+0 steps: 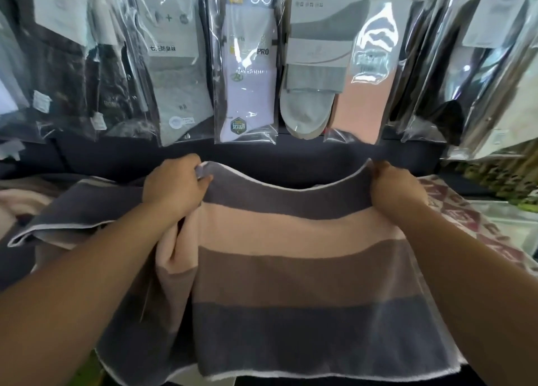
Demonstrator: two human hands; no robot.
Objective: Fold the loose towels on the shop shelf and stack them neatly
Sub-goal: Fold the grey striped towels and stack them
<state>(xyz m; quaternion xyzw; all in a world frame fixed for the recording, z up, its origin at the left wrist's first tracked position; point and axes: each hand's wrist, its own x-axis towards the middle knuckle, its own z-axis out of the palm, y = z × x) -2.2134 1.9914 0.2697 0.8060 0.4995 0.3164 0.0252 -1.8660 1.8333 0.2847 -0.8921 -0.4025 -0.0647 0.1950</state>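
Your left hand (174, 186) pinches the far edge of the striped towel (291, 269), with thumb and curled fingers closed on a bunch of the cloth. Your right hand (397, 189) holds the same far edge at its right corner, the fingers curled over the white hem. Between both hands the edge sags a little.

The towel is over the middle of the dark shelf (291, 158), and its grey, peach and brown stripes run down toward you. One grey part of it spreads to the left on the shelf. A pink cloth (20, 202) lies at the left edge and a red and white patterned cloth (477, 211) at the right edge. Packets of socks (246, 65) hang along the back.
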